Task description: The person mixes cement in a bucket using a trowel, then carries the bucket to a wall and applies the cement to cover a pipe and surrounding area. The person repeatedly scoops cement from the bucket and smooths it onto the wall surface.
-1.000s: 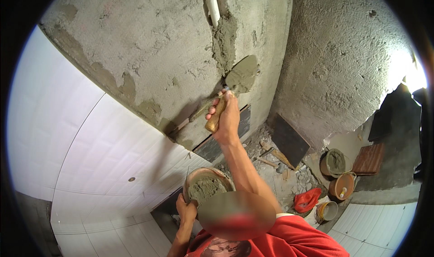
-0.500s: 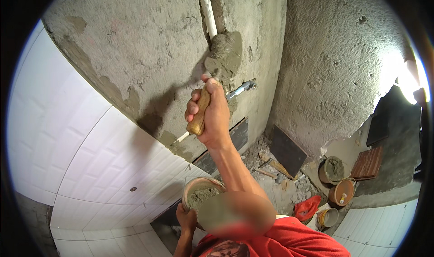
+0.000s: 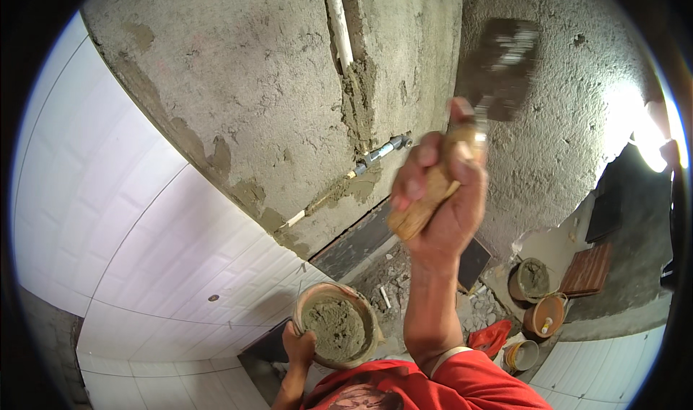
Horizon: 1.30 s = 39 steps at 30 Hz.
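Note:
My right hand [image 3: 444, 193] is wrapped round the wooden handle of a trowel [image 3: 499, 71]. Its broad blade points up in front of the rough side wall, smeared by motion, away from the groove. At the lower middle my left hand [image 3: 298, 345] grips the rim of a round bucket [image 3: 373, 316] with wet grey mortar [image 3: 333, 327] inside. A white pipe [image 3: 336, 20] runs down a groove cut in the bare wall. Below the pipe's visible end, fresh mortar [image 3: 357, 103] fills the groove down to a grey pipe fitting [image 3: 379, 154].
White tiles [image 3: 130, 215] cover the wall's lower left. On the rubble-strewn floor at right are a bucket of mortar [image 3: 534, 276], an orange bucket [image 3: 543, 316], a red bag [image 3: 491, 338] and a dark tile [image 3: 473, 262]. A bright lamp [image 3: 650, 139] shines at the right edge.
My right hand has swung the trowel off the groove, to the right. Mortar remains in the groove where the blade was. My left hand still holds the bucket, now more fully in view.

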Each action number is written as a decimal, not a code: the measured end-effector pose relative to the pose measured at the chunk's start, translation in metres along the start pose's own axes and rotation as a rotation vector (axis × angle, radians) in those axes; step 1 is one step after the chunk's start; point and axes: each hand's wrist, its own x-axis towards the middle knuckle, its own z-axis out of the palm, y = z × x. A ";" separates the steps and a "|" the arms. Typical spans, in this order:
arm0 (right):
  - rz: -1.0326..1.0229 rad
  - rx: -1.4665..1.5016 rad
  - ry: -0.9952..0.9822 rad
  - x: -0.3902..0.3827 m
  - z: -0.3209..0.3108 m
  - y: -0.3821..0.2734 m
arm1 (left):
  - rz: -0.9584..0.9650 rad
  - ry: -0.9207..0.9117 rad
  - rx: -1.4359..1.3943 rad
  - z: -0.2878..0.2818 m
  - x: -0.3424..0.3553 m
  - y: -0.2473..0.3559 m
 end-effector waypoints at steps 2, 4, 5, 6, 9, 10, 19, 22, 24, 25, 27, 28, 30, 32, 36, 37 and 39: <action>-0.221 -0.302 0.125 0.002 0.009 -0.018 | -0.007 -0.011 0.005 0.002 0.001 0.003; -0.407 -0.594 0.283 0.005 0.012 -0.026 | -0.033 -0.004 0.039 0.004 0.002 0.007; -0.506 -0.731 0.359 0.006 0.009 -0.023 | -0.037 0.000 0.046 0.005 0.002 0.008; -0.566 -0.773 0.377 0.007 0.004 -0.016 | -0.032 0.005 0.035 0.006 0.002 0.010; -0.723 -0.852 0.389 0.010 -0.026 0.036 | -0.047 0.034 0.059 0.007 -0.002 0.016; -0.725 -0.858 0.268 0.010 -0.038 0.058 | -0.071 0.055 0.103 0.007 -0.003 0.017; 0.149 -0.916 0.076 -0.072 -0.079 0.118 | -0.115 0.083 0.054 0.005 -0.003 0.005; 0.225 -0.850 0.174 -0.079 -0.101 0.106 | -0.132 0.089 0.062 0.010 -0.005 0.006; 0.486 -0.868 0.359 -0.083 -0.120 0.107 | -0.095 0.060 -0.053 0.015 -0.002 0.011; 0.519 -0.731 0.377 -0.087 -0.127 0.112 | -0.102 0.069 0.003 0.016 -0.002 0.014; 0.696 -0.495 0.585 -0.097 -0.138 0.125 | -0.076 0.064 0.052 0.016 -0.001 0.021; 0.716 -0.477 0.596 -0.101 -0.141 0.133 | -0.100 0.054 0.083 0.015 -0.001 0.025; 0.722 -0.434 0.615 -0.109 -0.141 0.147 | -0.175 0.019 0.095 0.013 -0.003 0.029; 0.708 -0.331 0.641 -0.113 -0.133 0.161 | -0.177 0.022 0.133 0.011 -0.004 0.030; 0.729 -0.193 0.696 -0.106 -0.105 0.179 | -0.146 0.018 0.074 0.008 -0.005 0.024; 0.732 -0.171 0.673 -0.103 -0.095 0.180 | -0.155 0.026 0.077 0.007 -0.004 0.022; 0.684 -0.147 0.595 -0.097 -0.078 0.179 | -0.169 0.029 0.069 0.005 -0.002 0.018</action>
